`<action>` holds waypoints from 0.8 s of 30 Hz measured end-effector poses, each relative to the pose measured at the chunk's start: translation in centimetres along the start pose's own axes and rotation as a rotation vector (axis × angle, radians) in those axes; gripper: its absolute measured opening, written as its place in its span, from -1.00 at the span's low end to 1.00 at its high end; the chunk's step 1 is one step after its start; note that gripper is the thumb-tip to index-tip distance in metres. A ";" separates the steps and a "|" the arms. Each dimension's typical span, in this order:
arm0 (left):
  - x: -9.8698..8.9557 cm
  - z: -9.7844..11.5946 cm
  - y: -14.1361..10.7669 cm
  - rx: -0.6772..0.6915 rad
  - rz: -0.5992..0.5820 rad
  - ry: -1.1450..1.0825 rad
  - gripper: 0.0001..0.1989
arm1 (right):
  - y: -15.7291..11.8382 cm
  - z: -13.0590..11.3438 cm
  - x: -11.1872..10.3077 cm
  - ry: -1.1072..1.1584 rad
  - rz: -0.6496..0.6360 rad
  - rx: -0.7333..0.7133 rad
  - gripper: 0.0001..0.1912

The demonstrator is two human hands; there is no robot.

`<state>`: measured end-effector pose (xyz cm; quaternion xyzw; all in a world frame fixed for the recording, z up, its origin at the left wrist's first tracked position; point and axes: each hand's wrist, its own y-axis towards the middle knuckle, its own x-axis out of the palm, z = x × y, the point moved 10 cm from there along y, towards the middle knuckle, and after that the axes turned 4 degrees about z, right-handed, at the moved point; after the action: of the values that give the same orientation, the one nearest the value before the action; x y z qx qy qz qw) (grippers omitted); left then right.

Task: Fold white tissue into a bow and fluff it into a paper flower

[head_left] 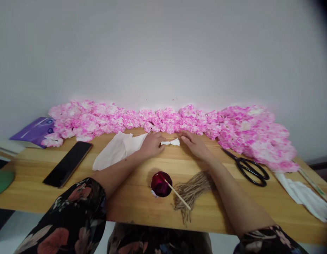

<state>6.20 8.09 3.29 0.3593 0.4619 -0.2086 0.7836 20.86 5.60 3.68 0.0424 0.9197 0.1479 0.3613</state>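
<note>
Between my hands is a small strip of white paper (pixel 175 142), pinched in at its middle like a bow and fanned out at the right end. The fingers of my left hand (pixel 152 144) are closed on its left end. Close to the fanned end, my right hand (pixel 193 141) holds nothing that I can see, its thumb and fingers apart. Flat white sheets (pixel 113 150) lie partly under my left hand. Nearer me stands a small cup of dark red liquid (pixel 161 185), with a thin wooden stick (pixel 179 197) leaning out of it.
A bank of pink-and-white paper flowers (pixel 167 120) runs along the wall. Brown twigs (pixel 192 190) lie beside the cup under my right forearm. Black scissors (pixel 249 169) and white paper strips (pixel 302 194) are at right. A phone (pixel 68 164) and purple packet (pixel 35 130) lie left.
</note>
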 end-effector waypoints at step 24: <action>-0.6 -1.0 0.3 -0.071 0.068 -0.192 -0.63 | -0.7 -2.9 1.2 -0.190 -0.029 -0.256 -0.47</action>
<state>5.53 9.06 3.60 0.3253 0.3794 -0.1987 0.8431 17.99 4.45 4.73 -0.0034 0.8555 0.2541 0.4512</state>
